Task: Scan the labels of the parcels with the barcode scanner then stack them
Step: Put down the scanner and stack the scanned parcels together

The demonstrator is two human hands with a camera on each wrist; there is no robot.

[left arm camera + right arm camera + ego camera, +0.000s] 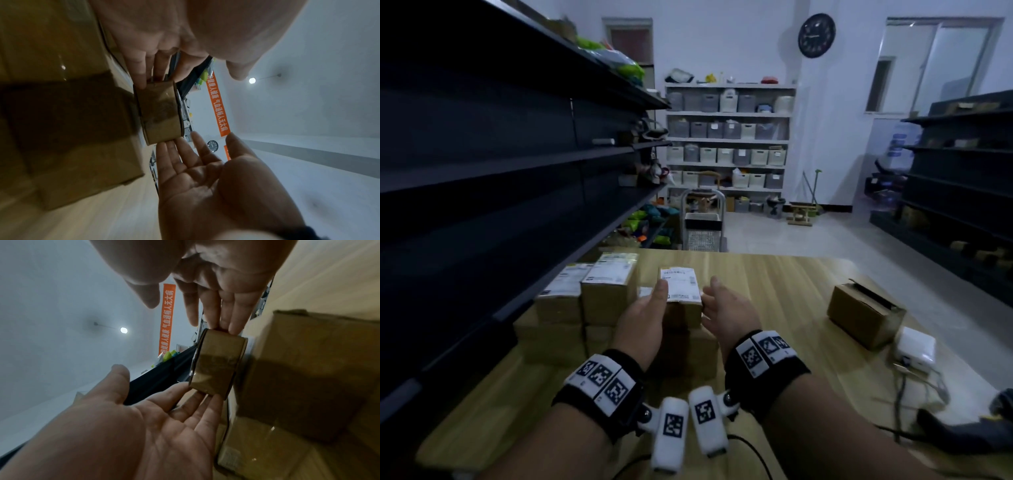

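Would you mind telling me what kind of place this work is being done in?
Most likely a small stockroom or parcel-handling room: dark shelving units line the side, white shelves of storage bins fill the far wall, and labelled cardboard parcels are stacked on a wooden table.

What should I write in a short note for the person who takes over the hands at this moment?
Left hand: open, straight fingers touch the left side of the small parcel.
Right hand: open, fingers touch its right side.
The small parcel sits label up on top of a bigger box in the group of stacked parcels at the left of the table.
One more box stands alone at the right, next to a white adapter. The scanner lies at the right edge of the table, in no hand.
Done: several parcels are stacked. Which are scanned cannot be seen.
Left: let go of the small parcel, then probably scan and stack the lone box.
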